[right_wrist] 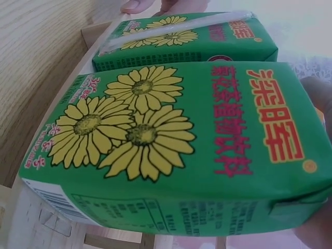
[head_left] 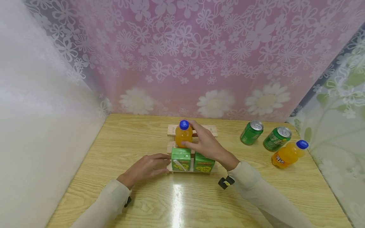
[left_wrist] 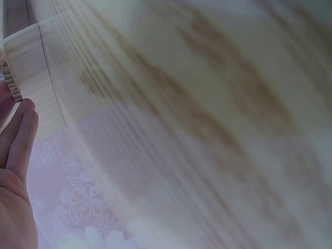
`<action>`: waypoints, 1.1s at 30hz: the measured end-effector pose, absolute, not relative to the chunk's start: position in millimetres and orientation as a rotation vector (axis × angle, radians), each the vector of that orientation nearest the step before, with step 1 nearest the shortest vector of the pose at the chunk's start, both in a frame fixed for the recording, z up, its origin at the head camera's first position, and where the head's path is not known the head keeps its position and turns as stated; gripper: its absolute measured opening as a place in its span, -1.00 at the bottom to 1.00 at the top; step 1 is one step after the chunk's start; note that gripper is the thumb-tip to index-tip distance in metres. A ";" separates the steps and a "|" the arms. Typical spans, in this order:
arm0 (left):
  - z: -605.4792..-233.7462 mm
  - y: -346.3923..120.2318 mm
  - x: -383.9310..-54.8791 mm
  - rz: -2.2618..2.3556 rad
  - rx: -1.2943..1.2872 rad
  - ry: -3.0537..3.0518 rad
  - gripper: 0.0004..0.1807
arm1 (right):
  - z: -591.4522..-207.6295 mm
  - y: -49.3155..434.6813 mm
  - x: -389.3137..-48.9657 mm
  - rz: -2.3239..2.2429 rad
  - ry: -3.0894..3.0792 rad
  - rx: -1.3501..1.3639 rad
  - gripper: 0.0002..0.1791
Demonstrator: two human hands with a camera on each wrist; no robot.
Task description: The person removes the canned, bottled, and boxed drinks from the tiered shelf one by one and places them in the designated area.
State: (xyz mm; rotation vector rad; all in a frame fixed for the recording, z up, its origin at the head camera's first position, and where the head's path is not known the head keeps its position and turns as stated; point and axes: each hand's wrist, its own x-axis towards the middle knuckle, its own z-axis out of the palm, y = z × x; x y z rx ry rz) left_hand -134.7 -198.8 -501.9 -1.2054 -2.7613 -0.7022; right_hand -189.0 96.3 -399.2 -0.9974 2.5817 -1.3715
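Note:
My right hand point(head_left: 209, 144) reaches over the rack and grips a small bottle of orange drink point(head_left: 182, 135) with a blue cap, thumb in front of it. The bottle stands upright at a wooden stepped rack point(head_left: 213, 130), behind two green drink cartons on the front step. The left carton point(head_left: 181, 159) has a straw on its face; the right carton point(head_left: 203, 163) is partly under my right hand and fills much of the right wrist view. My left hand point(head_left: 148, 167) is at the rack's left end, fingers point(left_wrist: 23, 137) fairly straight, fingertips at the wood.
To the right on the wooden table point(head_left: 137, 205) stand two green soda cans, one at the back point(head_left: 250, 134) and another point(head_left: 275, 141) beside it. Near them a second orange bottle point(head_left: 285, 155) appears tilted. A pink floral curtain point(head_left: 182, 63) hangs behind the table.

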 end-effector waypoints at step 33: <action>-500.3 -197.2 -133.5 -0.669 -1.227 -2.739 -0.60 | -387.3 146.9 -184.3 -1.458 2.703 -0.916 -0.07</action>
